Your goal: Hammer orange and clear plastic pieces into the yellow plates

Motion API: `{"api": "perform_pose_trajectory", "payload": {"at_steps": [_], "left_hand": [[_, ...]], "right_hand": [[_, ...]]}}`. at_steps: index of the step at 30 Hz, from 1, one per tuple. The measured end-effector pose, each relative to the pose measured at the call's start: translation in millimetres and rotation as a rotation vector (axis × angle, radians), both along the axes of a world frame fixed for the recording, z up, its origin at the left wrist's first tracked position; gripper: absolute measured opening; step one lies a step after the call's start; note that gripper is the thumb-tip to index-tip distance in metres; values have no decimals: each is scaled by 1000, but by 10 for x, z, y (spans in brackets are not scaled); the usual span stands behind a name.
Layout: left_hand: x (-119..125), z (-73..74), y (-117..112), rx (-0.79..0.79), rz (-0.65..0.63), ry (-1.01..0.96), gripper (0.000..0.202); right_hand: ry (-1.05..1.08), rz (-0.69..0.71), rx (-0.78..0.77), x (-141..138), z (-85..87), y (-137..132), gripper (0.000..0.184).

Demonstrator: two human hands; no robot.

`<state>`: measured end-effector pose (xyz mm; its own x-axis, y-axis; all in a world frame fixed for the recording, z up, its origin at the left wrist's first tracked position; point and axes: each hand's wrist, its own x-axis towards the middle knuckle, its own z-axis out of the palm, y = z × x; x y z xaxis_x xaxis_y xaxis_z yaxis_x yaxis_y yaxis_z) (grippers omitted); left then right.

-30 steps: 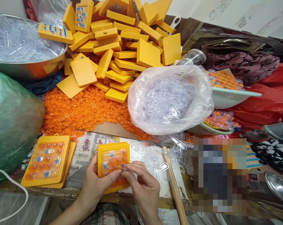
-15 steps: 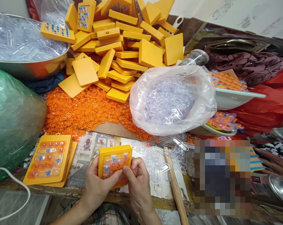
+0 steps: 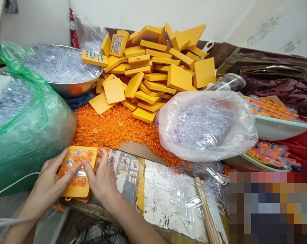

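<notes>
Both of my hands are on a flat yellow plastic case [image 3: 92, 154] at the left end of the bench. Orange round pieces and clear long pieces fill its recessed face. My left hand [image 3: 50, 178] wraps the left edge, its thumb lying across the front. At the right edge is my right hand [image 3: 101, 178], its thumb pressed on the face and its fingers curled by the side. Another yellow edge shows just below the case, which appears to rest on a stack; the hands partly hide it.
Behind lie a heap of orange rings [image 3: 112, 127] and a pile of yellow cases [image 3: 145, 91]. A green bag [image 3: 49, 135] stands left, near a metal bowl [image 3: 74, 88]. A white bag of clear pieces [image 3: 168, 135] and a wooden stick [image 3: 206, 213] are to the right.
My hands have moved left with the yellow case, from the middle of the bench to where the stacked cases lay. The view has turned left.
</notes>
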<state>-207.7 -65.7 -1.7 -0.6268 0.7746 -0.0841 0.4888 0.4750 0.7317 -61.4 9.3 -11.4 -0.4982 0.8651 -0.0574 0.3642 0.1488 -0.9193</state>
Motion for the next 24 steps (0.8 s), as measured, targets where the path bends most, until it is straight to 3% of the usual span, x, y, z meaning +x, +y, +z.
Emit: {"api": "perform_pose_trajectory", "payload": {"at_steps": [3, 5, 7, 9, 12, 15, 17, 18, 20, 24], "left_hand": [[-47, -1, 13, 28, -61, 126, 67], [167, 88, 70, 155, -29, 183, 65], [555, 184, 176, 372, -5, 179, 62], [1024, 222, 339, 511, -92, 23, 58], [1621, 136, 658, 564, -234, -420, 49], [1923, -24, 940, 504, -338, -675, 45], [2005, -112, 1038, 494, -333, -676, 44], [2028, -147, 1058, 500, -323, -649, 43], [2056, -204, 1059, 514, -328, -593, 42], [2060, -303, 1040, 513, -308, -554, 39]], "right_hand": [[-102, 13, 126, 5, -20, 97, 64], [-137, 0, 212, 110, 37, 294, 63], [-170, -68, 324, 221, 196, 601, 56], [-237, -152, 481, 291, 478, 977, 50], [-381, -188, 692, 325, 1076, 1591, 45], [-533, -345, 803, 403, 1641, 2211, 50], [-631, -492, 779, 534, 1841, 2588, 58], [-675, -554, 742, 617, 1871, 2748, 63], [-753, -613, 649, 788, 1812, 2988, 55], [-829, -570, 598, 1009, 1577, 3158, 34]]}}
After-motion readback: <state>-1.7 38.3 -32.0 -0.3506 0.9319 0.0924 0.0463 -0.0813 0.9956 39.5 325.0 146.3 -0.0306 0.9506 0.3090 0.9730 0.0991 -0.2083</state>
